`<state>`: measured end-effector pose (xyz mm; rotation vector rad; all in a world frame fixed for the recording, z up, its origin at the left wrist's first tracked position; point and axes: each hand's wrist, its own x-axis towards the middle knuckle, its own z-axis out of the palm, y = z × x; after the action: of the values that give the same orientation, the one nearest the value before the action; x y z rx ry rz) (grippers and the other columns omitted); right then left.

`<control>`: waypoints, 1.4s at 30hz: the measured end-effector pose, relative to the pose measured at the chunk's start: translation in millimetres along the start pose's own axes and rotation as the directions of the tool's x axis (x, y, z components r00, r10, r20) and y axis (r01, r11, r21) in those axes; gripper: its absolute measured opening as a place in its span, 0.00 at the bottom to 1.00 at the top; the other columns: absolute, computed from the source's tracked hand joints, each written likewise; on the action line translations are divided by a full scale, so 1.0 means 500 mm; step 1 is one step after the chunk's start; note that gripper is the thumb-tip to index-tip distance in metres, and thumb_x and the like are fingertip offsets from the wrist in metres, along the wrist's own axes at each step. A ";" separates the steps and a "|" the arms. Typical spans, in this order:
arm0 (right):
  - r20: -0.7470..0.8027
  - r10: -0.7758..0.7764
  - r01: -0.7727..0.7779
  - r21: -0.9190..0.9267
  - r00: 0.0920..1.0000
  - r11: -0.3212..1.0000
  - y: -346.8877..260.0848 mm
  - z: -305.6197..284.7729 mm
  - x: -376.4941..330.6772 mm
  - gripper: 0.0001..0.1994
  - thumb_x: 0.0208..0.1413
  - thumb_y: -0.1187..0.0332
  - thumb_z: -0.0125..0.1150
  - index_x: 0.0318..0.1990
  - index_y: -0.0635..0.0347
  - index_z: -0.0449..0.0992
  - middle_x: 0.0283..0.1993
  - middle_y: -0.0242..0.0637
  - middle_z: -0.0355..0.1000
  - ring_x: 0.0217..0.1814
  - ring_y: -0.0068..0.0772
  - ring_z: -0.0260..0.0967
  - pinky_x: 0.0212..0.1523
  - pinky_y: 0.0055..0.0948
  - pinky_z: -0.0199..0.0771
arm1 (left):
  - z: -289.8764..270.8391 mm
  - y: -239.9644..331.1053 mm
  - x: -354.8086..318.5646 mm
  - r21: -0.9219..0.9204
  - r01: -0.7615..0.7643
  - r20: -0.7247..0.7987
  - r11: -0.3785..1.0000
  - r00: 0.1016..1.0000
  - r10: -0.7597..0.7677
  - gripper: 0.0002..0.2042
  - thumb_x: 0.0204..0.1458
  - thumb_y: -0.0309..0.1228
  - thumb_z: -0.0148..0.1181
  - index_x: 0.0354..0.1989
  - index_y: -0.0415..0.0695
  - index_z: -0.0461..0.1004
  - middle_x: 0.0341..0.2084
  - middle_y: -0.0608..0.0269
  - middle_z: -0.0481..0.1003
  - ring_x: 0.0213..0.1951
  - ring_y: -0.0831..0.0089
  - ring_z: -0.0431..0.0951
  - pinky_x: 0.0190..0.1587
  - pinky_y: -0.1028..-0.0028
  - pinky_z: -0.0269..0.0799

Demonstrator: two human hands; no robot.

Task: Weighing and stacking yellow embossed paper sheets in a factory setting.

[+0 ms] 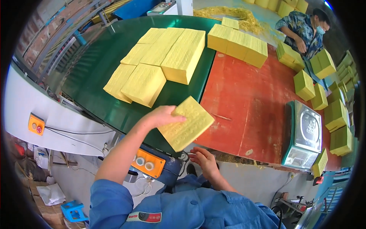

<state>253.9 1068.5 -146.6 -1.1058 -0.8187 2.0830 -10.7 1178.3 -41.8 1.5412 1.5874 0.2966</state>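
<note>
My left hand (164, 116) grips a square stack of yellow paper (187, 123) by its near left corner, thumb on top. The stack has rows of embossed dents and is tilted, above the seam between the green belt (87, 84) and the red table (244, 110). My right hand (204, 162) is open beside the table's near edge, fingers apart, below the held stack and not touching it. Farther off on the belt lies a group of yellow paper blocks (164, 51), pushed close together.
A row of yellow blocks (237, 44) stands at the red table's far edge. A scale (303, 133) sits on the right, with several blocks (335, 114) beyond it. Across the table is a person (303, 32). Orange button boxes (148, 163) hang below the belt.
</note>
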 end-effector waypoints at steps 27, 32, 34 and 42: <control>-0.222 -0.192 0.293 0.678 0.956 0.674 -0.172 -0.308 -0.318 0.30 0.63 0.54 0.56 0.68 0.58 0.63 0.68 0.40 0.65 0.66 0.41 0.66 0.66 0.43 0.66 | 0.381 0.490 -0.134 -0.178 -0.570 -0.204 0.802 0.819 0.537 0.33 0.56 0.35 0.63 0.68 0.34 0.59 0.47 0.40 0.77 0.47 0.52 0.81 0.50 0.62 0.75; -0.409 -0.271 0.481 0.607 0.872 0.633 -0.262 -0.480 -0.415 0.33 0.63 0.51 0.53 0.71 0.59 0.59 0.67 0.43 0.65 0.68 0.39 0.64 0.66 0.41 0.65 | 0.488 0.709 -0.081 0.224 -0.680 -0.261 0.698 0.648 0.715 0.40 0.49 0.35 0.69 0.69 0.35 0.57 0.51 0.42 0.76 0.50 0.50 0.79 0.54 0.61 0.73; -0.438 -0.367 0.562 0.504 0.821 0.656 -0.297 -0.575 -0.445 0.34 0.62 0.49 0.53 0.71 0.61 0.58 0.68 0.43 0.64 0.69 0.39 0.63 0.66 0.40 0.65 | 0.538 0.795 -0.059 0.653 -0.639 -0.203 0.406 0.369 0.907 0.33 0.45 0.30 0.70 0.62 0.34 0.68 0.50 0.47 0.76 0.49 0.53 0.77 0.56 0.61 0.70; -0.352 -0.712 0.733 -0.099 0.608 0.674 -0.537 -0.888 -0.566 0.43 0.63 0.35 0.46 0.69 0.68 0.59 0.66 0.48 0.66 0.69 0.36 0.64 0.67 0.37 0.63 | 0.751 0.968 0.127 0.140 -0.772 -0.311 0.620 0.560 0.768 0.13 0.59 0.23 0.53 0.49 0.29 0.75 0.47 0.42 0.76 0.47 0.47 0.77 0.49 0.61 0.74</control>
<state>827.6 1115.3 -11.9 -0.8733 -0.8288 1.1549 598.2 1185.9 49.7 2.2107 1.0158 1.1232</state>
